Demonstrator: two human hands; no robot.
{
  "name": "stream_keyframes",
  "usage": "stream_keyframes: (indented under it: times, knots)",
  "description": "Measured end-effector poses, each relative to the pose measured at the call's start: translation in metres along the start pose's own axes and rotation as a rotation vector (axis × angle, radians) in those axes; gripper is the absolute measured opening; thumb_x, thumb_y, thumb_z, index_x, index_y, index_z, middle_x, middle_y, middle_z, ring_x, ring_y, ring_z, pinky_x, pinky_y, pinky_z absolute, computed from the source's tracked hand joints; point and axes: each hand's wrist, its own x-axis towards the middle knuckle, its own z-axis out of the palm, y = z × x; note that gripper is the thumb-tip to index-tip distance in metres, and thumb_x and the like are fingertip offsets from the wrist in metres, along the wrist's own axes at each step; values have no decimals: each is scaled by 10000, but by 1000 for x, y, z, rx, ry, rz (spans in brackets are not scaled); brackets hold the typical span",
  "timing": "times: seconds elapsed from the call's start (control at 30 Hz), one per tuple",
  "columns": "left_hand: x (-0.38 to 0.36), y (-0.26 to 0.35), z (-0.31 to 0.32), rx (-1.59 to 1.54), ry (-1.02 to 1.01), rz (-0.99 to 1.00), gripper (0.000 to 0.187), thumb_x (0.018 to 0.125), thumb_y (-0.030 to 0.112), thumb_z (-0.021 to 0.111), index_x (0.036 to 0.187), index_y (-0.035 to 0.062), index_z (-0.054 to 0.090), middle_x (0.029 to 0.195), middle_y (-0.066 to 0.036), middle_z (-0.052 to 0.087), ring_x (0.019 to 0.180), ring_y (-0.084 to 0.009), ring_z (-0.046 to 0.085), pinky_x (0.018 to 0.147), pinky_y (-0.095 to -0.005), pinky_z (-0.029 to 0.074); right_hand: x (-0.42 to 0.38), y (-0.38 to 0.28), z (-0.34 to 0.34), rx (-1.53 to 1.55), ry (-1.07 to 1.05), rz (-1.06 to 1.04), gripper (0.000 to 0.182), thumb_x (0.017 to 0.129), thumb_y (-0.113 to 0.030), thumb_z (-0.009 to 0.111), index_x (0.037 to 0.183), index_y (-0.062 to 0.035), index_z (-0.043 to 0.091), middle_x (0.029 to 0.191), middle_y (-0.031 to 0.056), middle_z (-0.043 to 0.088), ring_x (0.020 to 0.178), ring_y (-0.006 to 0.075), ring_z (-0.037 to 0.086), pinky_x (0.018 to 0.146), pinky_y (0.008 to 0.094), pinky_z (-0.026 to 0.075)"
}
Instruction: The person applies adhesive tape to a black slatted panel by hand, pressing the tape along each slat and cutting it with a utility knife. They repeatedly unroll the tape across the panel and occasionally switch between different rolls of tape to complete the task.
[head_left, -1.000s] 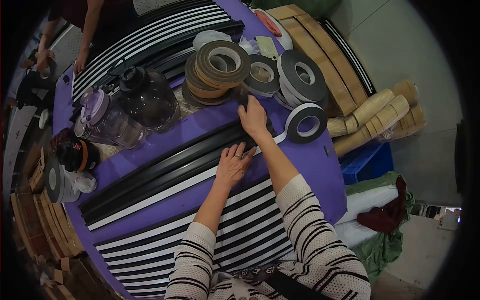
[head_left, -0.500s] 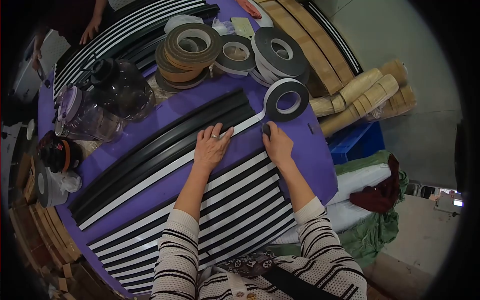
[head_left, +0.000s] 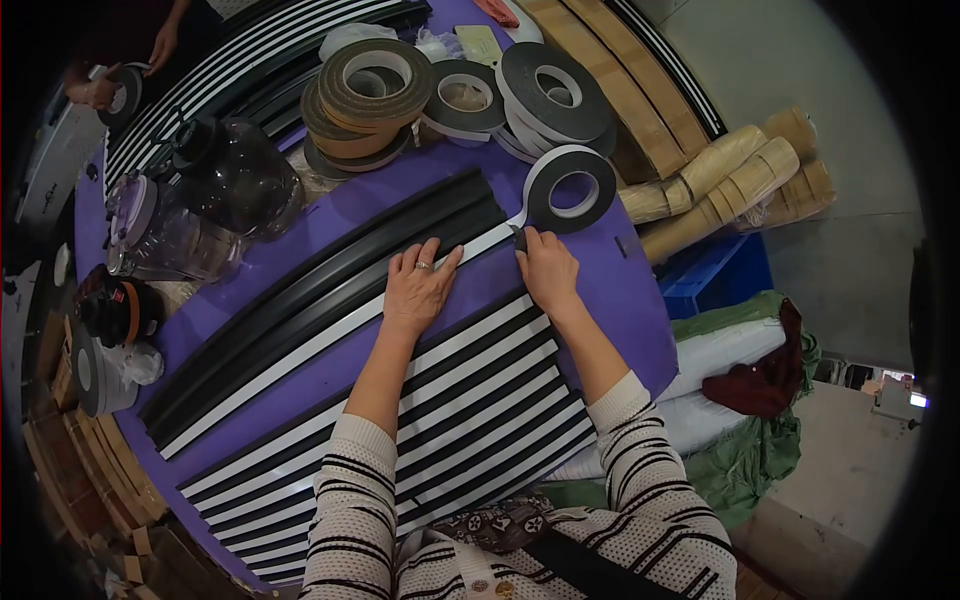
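My left hand (head_left: 418, 285) lies open, its fingers pressing on the white-faced tape (head_left: 310, 352) that runs along the front edge of a curved black strip (head_left: 330, 262). At the strip's right end, the tape leads up to a roll of black-and-white tape (head_left: 541, 196), which lies on the purple table (head_left: 625, 325). Closed around a small black cutter (head_left: 519, 239), my right hand (head_left: 550, 270) is at that end of the strip, with the cutter's tip touching or very near the tape. Below my hands lie several black strips with white tape (head_left: 400, 450), side by side.
Stacked tape rolls (head_left: 365, 100) stand at the back, beside large dark jars (head_left: 240, 180). Wrapped cardboard-coloured bundles (head_left: 720, 195) and a blue crate (head_left: 725, 275) are off the table's right side. At top left, another person's hand (head_left: 98, 92) holds a tape roll.
My right hand has moved up and left, bringing the cutter to the tape at the strip's end. My left hand stays on the tape. The other person now holds a tape roll.
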Motion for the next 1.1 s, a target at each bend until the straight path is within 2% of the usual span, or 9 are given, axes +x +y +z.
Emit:
stream_keyframes:
  times: [0.33,0.43,0.63,0.8,0.87,0.9,1.0,1.03,1.1]
  knots:
    - [-2,-1,6,9,42,2,344,755,227,558,1094,254,508,1069,-42,447,947,-207,434,768,-342,342,10,8,-27,-267,-518,-117,260,721,-248,584,885,-60,508,735,133,586,682,294,594,562,418,470]
    - [0,-2,5,12,76,6,346,747,219,565,1087,254,507,1053,-41,446,929,-207,439,749,-347,345,38,-34,-45,185,-106,-50,292,740,-275,560,960,-92,505,798,134,591,745,328,572,606,411,449]
    - [-1,-3,-1,-25,29,22,354,754,229,556,1104,231,502,1038,-41,454,927,-204,436,755,-342,344,104,-110,28,905,-17,161,487,777,-319,552,1099,30,445,911,185,586,837,317,577,712,362,445]
    - [3,-3,1,-23,54,0,357,747,232,565,1098,253,506,1053,-50,444,947,-214,429,786,-346,340,41,-19,-7,764,223,339,540,724,-220,635,1128,54,403,915,188,549,790,288,564,725,352,442]
    - [-1,2,-1,-21,11,-13,354,744,230,571,1091,267,512,1066,-54,433,965,-221,422,807,-350,337,31,9,-1,290,414,245,538,702,-225,644,1103,51,416,972,194,517,918,324,500,809,389,387]
    - [1,1,-2,-29,-12,-20,351,744,230,571,1088,271,513,1069,-54,433,966,-222,423,801,-349,338,35,10,6,278,429,254,587,673,-251,660,1098,65,407,1057,217,476,1021,351,425,873,406,325]
    - [2,2,-1,9,-16,0,363,745,231,564,1100,271,499,1065,-52,429,952,-216,422,786,-347,336,57,0,23,197,257,306,609,645,-265,688,1076,67,414,1033,227,496,981,342,464,864,400,341]
    - [0,2,-2,18,-38,-8,359,745,228,570,1095,274,509,1081,-52,429,966,-224,423,795,-352,336,55,0,21,210,256,313,609,645,-265,688,1076,67,414,1033,227,496,981,342,464,864,400,341]
    - [-1,0,-2,35,-36,11,360,746,231,568,1098,274,507,1090,-51,426,973,-224,422,804,-353,335,56,-5,1,866,302,593,508,675,-193,677,1041,51,423,984,174,521,919,259,508,814,351,383]
